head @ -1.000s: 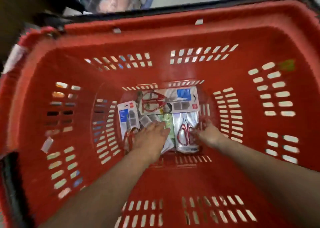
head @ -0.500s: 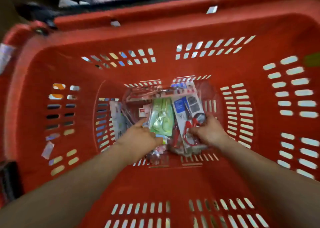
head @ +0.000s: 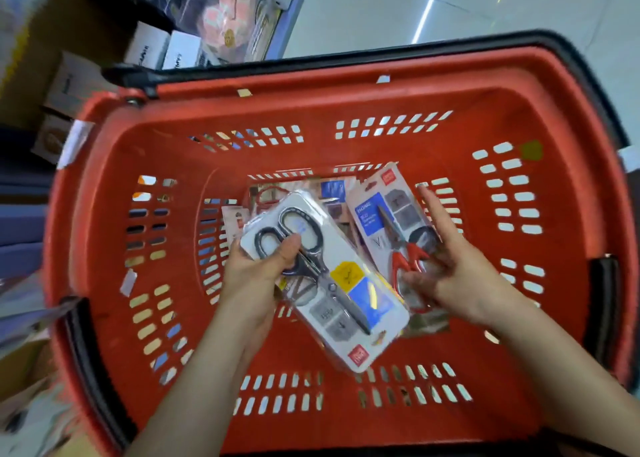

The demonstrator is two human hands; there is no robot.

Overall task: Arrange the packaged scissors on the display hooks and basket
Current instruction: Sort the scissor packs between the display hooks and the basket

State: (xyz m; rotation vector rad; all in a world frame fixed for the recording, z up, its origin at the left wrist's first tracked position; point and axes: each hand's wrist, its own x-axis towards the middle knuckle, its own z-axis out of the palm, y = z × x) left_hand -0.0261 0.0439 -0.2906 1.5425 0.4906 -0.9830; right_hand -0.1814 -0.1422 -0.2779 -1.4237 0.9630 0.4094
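Overhead, a person's two bare arms reach down into a red slotted plastic basket (head: 381, 425), each hand lifting a carded pack clear of the bottom. The left hand (head: 258, 269) has its grip closed on a pack of black-handled scissors (head: 332, 283): the thumb presses on the clear front just below the finger loops, and the fingers curl underneath the card, out of sight. That pack is tilted, loops toward the far left and blade tips toward the near right, with a yellow and a blue label beside the blades and a small red logo at its near corner. The right hand (head: 450, 273) holds a pack of red-handled scissors (head: 384, 214) by its lower end, where most of the fingers curl in around the red handles while the forefinger lies straight along the card's right edge, pointing to the far wall. This pack stands more upright, with blue print at its upper left. The near corner of the black-handled pack overlaps it in view; whether the two cards touch cannot be told. Beneath both, loose packs (head: 298, 188) lie flat on the basket's bottom, partly hidden and too blurred to count. A black handle (head: 346, 56) is folded down along the far rim, and a green sticker (head: 531, 150) clings to the right inner wall. Beyond the basket are a pale tiled floor (head: 381, 6) and, at far left, stacked boxes (head: 166, 49) of stock.
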